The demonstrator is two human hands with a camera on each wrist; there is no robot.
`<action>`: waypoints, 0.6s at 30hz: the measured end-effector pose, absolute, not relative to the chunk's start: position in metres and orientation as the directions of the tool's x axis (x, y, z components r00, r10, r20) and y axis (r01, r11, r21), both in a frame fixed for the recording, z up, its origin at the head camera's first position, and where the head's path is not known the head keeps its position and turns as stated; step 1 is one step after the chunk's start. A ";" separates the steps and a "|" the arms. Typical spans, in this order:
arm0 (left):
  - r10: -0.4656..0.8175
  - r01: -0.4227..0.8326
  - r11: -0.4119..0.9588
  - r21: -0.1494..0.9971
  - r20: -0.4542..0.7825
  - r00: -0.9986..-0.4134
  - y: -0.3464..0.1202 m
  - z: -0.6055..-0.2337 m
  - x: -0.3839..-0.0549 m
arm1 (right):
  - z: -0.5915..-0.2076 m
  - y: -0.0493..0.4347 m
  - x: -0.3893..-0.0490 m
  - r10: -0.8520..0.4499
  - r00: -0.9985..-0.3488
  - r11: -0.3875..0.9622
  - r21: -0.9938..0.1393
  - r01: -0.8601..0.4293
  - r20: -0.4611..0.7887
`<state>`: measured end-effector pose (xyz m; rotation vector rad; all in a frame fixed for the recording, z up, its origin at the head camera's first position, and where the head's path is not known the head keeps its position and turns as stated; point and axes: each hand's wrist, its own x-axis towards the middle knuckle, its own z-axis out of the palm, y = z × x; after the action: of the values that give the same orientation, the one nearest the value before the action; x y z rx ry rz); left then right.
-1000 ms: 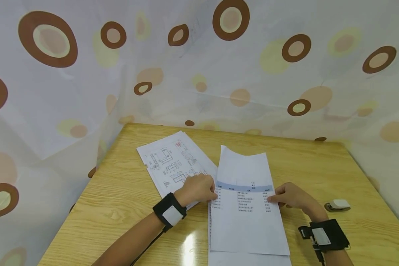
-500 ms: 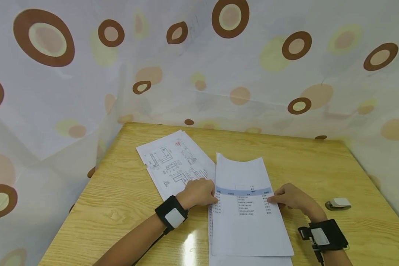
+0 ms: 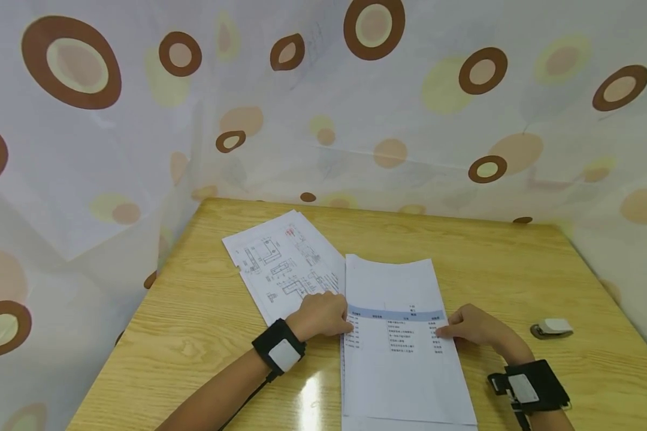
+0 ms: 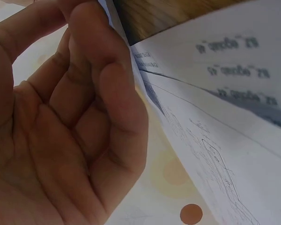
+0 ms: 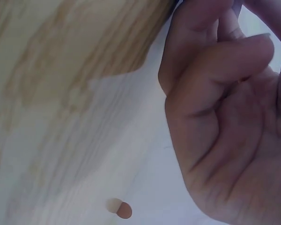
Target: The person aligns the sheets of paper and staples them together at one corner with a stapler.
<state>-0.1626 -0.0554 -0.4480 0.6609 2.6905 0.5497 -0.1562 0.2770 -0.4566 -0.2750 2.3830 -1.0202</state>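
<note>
In the head view my two hands hold white printed sheets of paper (image 3: 404,380), with a blue header band and rows of text. The left hand (image 3: 323,314) pinches their left edge, its fingers curled in the left wrist view, where printed lines (image 4: 229,45) show beside it. On the opposite edge the right hand (image 3: 471,325) pinches with its thumb on the printed face; its other fingers curl in the right wrist view. Another sheet's edge shows below the front one. Left of them lies a stack of paper with technical drawings (image 3: 269,251), partly covered by my left hand.
A small stapler-like object (image 3: 552,328), white on top and dark below, lies right of the right hand. The wooden table (image 3: 194,335) reaches back to a curtain (image 3: 323,90) printed with brown and yellow circles. Each wrist wears a black band with a cable.
The front sheet has slid lower, toward me, and its top edge, curved before, lies flatter. Both hands keep their grip on its sides with little movement.
</note>
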 end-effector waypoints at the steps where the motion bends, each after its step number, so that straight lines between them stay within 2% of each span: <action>1: 0.495 0.375 0.821 0.431 -0.211 -0.843 -0.056 -0.448 -0.163 | -0.457 0.277 -0.156 -0.377 -0.841 0.699 -0.715 0.016 -0.388; 7: 0.487 0.373 0.831 0.413 -0.216 -0.846 -0.059 -0.450 -0.166 | -0.456 0.278 -0.156 -0.366 -0.845 0.715 -0.699 0.013 -0.390; 12: 0.467 0.330 0.819 0.468 -0.211 -0.859 -0.071 -0.450 -0.173 | -0.453 0.277 -0.154 -0.351 -0.847 0.725 -0.689 0.023 -0.398; 18: 0.332 0.213 0.843 0.494 -0.166 -0.929 -0.107 -0.448 -0.196 | -0.450 0.276 -0.153 -0.307 -0.861 0.757 -0.652 0.038 -0.406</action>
<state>-0.1965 -0.1070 -0.4479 0.4172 2.7762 0.7027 -0.1533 0.2761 -0.4500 -0.2025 2.4537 -0.9248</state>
